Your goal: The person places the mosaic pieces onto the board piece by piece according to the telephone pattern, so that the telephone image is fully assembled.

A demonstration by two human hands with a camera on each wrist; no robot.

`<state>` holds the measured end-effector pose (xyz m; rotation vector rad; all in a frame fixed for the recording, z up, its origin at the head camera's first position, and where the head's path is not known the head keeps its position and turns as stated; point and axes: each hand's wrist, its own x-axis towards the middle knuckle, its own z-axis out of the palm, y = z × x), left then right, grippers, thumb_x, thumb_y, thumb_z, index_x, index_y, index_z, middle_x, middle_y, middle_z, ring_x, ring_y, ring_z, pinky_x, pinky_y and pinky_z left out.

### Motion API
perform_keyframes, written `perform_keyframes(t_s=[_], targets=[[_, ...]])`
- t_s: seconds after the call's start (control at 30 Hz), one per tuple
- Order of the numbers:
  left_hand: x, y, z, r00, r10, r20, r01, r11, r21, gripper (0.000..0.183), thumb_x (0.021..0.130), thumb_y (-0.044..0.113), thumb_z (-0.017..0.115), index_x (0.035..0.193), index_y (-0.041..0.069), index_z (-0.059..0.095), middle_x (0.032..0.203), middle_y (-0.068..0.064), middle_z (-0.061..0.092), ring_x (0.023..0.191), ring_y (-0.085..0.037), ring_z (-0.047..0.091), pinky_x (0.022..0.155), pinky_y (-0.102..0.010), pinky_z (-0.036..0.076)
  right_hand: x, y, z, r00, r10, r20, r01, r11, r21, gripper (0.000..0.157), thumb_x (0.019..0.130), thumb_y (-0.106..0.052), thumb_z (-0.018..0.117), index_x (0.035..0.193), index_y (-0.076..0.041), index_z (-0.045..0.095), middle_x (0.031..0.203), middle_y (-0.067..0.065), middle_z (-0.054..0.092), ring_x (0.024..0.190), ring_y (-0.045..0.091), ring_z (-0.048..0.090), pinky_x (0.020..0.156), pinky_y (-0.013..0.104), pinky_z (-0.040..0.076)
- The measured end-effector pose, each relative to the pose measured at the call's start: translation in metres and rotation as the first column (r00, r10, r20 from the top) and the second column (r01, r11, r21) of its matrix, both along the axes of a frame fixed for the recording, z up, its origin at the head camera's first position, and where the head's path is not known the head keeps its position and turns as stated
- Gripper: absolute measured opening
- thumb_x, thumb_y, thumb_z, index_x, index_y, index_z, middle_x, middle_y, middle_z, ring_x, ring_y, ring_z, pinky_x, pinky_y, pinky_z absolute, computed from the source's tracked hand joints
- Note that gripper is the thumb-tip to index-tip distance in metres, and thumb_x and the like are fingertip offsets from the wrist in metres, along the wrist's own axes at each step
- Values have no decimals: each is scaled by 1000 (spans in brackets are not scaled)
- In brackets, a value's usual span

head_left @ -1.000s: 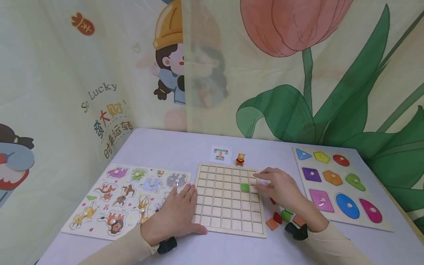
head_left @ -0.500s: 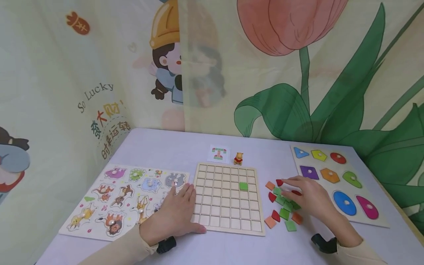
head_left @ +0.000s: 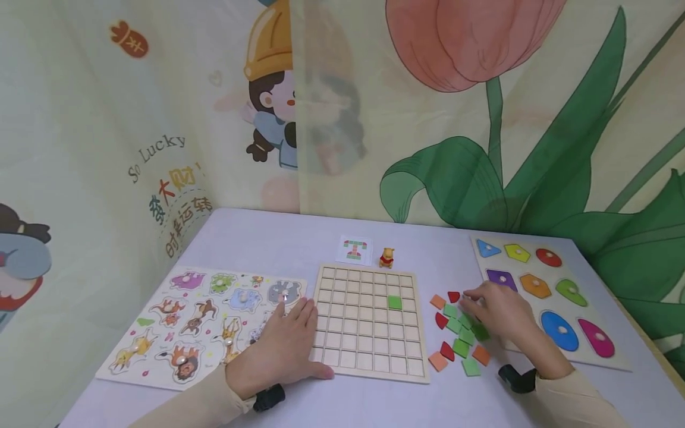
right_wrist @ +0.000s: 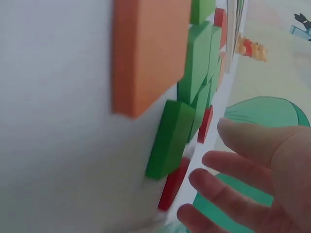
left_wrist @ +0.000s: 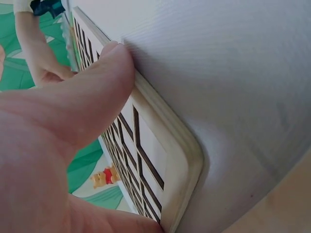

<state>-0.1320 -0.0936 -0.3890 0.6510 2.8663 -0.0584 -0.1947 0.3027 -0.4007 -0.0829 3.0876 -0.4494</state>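
Note:
My left hand (head_left: pixel 283 345) rests on the left edge of a wooden grid board (head_left: pixel 369 342). In the left wrist view its thumb (left_wrist: pixel 99 87) lies straight along the board's rim. One green square tile (head_left: pixel 394 302) sits in a cell at the board's upper right. My right hand (head_left: pixel 500 312) hovers at the far right side of a loose pile of tiles. In the right wrist view its fingers are spread and hold nothing. Near them lie a dark green tile (right_wrist: pixel 170 141), a red quarter-round tile (right_wrist: pixel 175 184) and an orange tile (right_wrist: pixel 155 53).
Behind the board lie a pattern card (head_left: pixel 354 249) and a small bear figurine (head_left: pixel 386 258). An animal knob puzzle (head_left: pixel 160 333) lies at left, partly under the left forearm. A shape knob puzzle (head_left: pixel 580 318) lies at right, near the right hand.
My right hand has left the green tile on the board and moved right to the loose tiles. Over the last half second it has shifted only slightly. My left hand stays put.

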Motion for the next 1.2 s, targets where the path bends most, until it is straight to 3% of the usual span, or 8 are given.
perform_keyframes(t_s=[0.27, 0.43, 0.73, 0.97, 1.2], targets=[[0, 0, 0, 1000, -3, -11, 3, 1000, 6, 117, 78, 82, 64, 153, -4, 41, 164, -20, 37, 156, -33, 33, 124, -62, 25, -16, -14, -2, 1000, 10, 17, -10, 1000, 3, 40, 89, -33, 80, 116, -3, 78, 85, 8, 69, 76, 19, 55, 52, 28, 41], [0, 2, 2, 1000, 7, 3, -7, 1000, 9, 116, 78, 81, 65, 154, -3, 41, 165, -19, 37, 156, -33, 32, 124, -62, 25, -21, -19, -1, 998, 60, -10, -59, 998, 37, 36, 88, -27, 81, 115, -3, 78, 91, 12, 72, 75, 20, 58, 54, 27, 42], [-1, 1, 2, 1000, 10, 20, -10, 1000, -5, 120, 76, 83, 64, 154, -5, 39, 165, -20, 34, 156, -33, 31, 124, -63, 22, -18, -21, -5, 993, 111, -35, -110, 994, 19, 33, 87, -18, 82, 115, -3, 78, 94, 10, 71, 80, 19, 59, 62, 25, 47], [0, 1, 1, 999, 20, 28, -20, 1000, 4, 121, 76, 82, 66, 155, -5, 39, 165, -21, 34, 156, -34, 31, 124, -63, 22, -15, -20, -9, 991, 119, -60, -118, 993, 20, 33, 86, -15, 82, 116, -3, 77, 97, 12, 73, 83, 21, 62, 67, 33, 55], [-1, 2, 2, 1000, 18, 22, -18, 1000, 12, 120, 76, 82, 66, 154, -5, 39, 165, -21, 35, 156, -34, 31, 125, -63, 22, -13, -19, -9, 981, 140, -132, -141, 990, 2, 36, 86, -15, 82, 119, -2, 76, 96, 13, 73, 79, 19, 61, 61, 24, 48]])
